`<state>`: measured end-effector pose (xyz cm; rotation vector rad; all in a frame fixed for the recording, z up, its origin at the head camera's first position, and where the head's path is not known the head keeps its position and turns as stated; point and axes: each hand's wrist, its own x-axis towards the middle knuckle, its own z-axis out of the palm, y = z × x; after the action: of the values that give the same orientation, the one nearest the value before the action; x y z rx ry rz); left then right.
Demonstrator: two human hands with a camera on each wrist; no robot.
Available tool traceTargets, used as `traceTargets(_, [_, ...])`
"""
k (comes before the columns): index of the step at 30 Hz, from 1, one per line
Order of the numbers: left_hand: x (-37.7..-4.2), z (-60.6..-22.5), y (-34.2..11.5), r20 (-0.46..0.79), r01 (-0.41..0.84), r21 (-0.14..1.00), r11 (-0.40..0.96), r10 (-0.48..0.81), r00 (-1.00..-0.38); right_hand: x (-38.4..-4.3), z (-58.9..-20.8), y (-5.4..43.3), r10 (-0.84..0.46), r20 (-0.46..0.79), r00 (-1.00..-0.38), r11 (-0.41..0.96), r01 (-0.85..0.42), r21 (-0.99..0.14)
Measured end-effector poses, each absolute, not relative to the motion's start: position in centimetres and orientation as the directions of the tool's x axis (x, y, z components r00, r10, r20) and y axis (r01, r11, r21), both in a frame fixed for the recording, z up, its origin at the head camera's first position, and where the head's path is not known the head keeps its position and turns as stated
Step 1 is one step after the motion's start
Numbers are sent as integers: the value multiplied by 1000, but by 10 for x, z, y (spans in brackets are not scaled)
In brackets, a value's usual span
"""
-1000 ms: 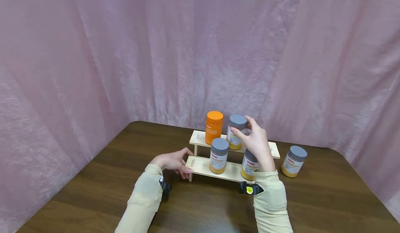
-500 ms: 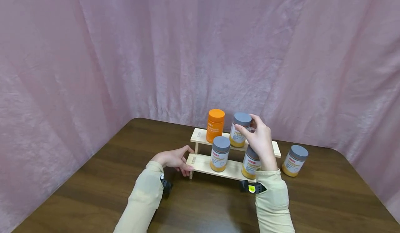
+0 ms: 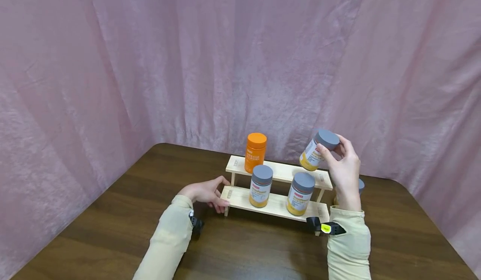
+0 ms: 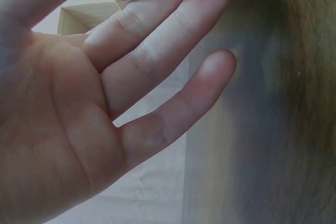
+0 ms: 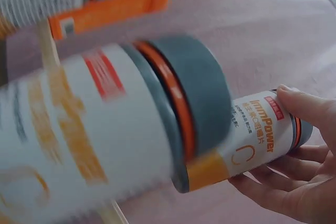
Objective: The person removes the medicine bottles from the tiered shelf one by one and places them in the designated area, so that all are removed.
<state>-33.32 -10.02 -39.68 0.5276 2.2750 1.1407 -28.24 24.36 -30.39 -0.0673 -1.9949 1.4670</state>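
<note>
My right hand (image 3: pixel 345 171) holds a grey-lidded white-and-yellow jar (image 3: pixel 312 155) by its lid end, thumb in front and fingers behind. The jar tilts above the right part of the upper plank of a two-tier wooden shelf (image 3: pixel 279 170). In the right wrist view this jar (image 5: pixel 257 142) shows its ImmPower label. My left hand (image 3: pixel 204 192) grips the shelf's left end, thumb on the lower plank and index finger reaching back. The left wrist view shows the other fingers (image 4: pixel 157 61) extended beside the wood. An orange bottle (image 3: pixel 255 154) stands on the upper plank's left.
Two matching jars stand on the lower plank, one left of centre (image 3: pixel 261 187) and one further right (image 3: pixel 299 194). Another grey-lidded jar (image 3: pixel 361 186) is on the brown table (image 3: pixel 240 250), mostly hidden behind my right wrist. A pink curtain (image 3: pixel 195 63) hangs behind.
My right hand has lifted the grey-lidded jar off the upper plank beside the orange bottle and carried it to the right, tilting it. My left hand stays at the shelf's end.
</note>
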Motion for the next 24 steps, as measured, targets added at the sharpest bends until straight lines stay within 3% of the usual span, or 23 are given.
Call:
traceTargets(11, [-332,-399,-99,-291,110,814,571,564,-773,-265,-307,289,421,474,-773,549,-199,-812])
traceTargets(24, [-337,-397,-101,-301,92,820,565,562,-771,-252,-316,330,447,587,-675,746,-81,-661])
